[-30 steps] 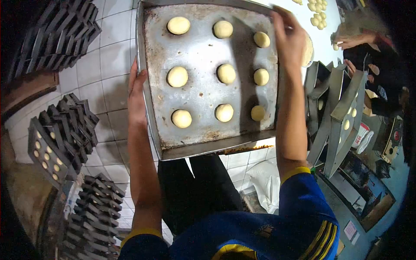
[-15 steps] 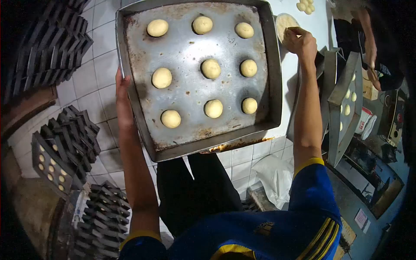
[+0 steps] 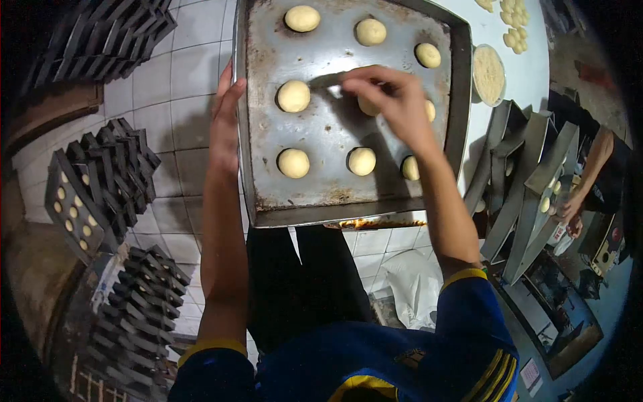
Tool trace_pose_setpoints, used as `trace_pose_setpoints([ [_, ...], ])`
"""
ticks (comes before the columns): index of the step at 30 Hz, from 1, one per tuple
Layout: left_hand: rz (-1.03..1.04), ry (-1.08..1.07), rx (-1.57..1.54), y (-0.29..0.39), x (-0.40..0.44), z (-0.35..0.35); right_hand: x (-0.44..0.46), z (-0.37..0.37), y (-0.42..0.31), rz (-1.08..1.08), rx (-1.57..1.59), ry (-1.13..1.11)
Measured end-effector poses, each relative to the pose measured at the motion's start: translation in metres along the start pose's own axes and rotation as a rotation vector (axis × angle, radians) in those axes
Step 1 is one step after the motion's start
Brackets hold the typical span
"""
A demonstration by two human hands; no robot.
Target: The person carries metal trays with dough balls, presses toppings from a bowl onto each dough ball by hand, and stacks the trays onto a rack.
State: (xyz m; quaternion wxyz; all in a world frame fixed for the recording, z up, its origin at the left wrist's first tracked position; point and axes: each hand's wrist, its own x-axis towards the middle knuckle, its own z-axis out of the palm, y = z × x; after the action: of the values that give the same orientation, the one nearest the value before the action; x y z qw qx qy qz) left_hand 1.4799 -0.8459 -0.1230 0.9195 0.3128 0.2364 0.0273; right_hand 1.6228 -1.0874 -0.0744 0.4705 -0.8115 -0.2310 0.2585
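Observation:
A large worn metal baking tray (image 3: 321,194) with several round, pale dough balls (image 3: 293,96) in rows is in front of me. My left hand (image 3: 228,110) grips the tray's left rim, thumb over the top edge. Above the middle of the tray is my right hand (image 3: 395,100), its fingertips pinched together and blurred. Whatever it pinches, if anything, cannot be made out. It partly hides the central dough ball (image 3: 367,105) and one to its right. Beyond the tray's right wall, a shallow dish (image 3: 493,104) holds pale crumbly topping (image 3: 488,72).
Clusters of dough pieces (image 3: 515,39) lie on the white table (image 3: 526,74). Stacked trays (image 3: 499,194) stand at right, where a co-worker's hand (image 3: 569,214) reaches over a tray. More tray stacks (image 3: 120,174) line the left side. A white sack (image 3: 412,288) sits below.
My right hand has moved left from the dish of topping to above the tray's middle. My left hand still grips the rim. The co-worker's arm now reaches over the trays at right.

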Motion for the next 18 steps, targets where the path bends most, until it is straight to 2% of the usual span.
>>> trace_pose_setpoints([
  [2, -0.002, -0.055, -0.045, -0.001, 0.002, -0.003, 0.010, 0.037, -0.011, -0.284, -0.177, 0.004],
  [4, 0.025, -0.013, -0.010, -0.004, 0.003, -0.009, 0.017, 0.056, -0.016, -0.429, -0.387, 0.014],
  [5, 0.053, 0.026, 0.026, -0.006, 0.004, -0.013, 0.020, 0.061, -0.013, -0.430, -0.386, 0.007],
  [7, 0.067, 0.034, 0.029, -0.012, 0.009, -0.024, 0.025, 0.070, -0.002, -0.566, -0.728, -0.027],
  [9, 0.083, 0.040, 0.032, -0.009, 0.009, -0.022, 0.023, 0.072, 0.003, -0.608, -0.769, -0.036],
  [11, 0.057, 0.191, 0.145, -0.007, 0.007, -0.017, 0.018, 0.072, 0.004, -0.647, -0.811, -0.046],
  [18, 0.115, 0.227, 0.339, -0.008, 0.012, -0.025, -0.011, 0.070, -0.005, -0.580, -0.901, -0.120],
])
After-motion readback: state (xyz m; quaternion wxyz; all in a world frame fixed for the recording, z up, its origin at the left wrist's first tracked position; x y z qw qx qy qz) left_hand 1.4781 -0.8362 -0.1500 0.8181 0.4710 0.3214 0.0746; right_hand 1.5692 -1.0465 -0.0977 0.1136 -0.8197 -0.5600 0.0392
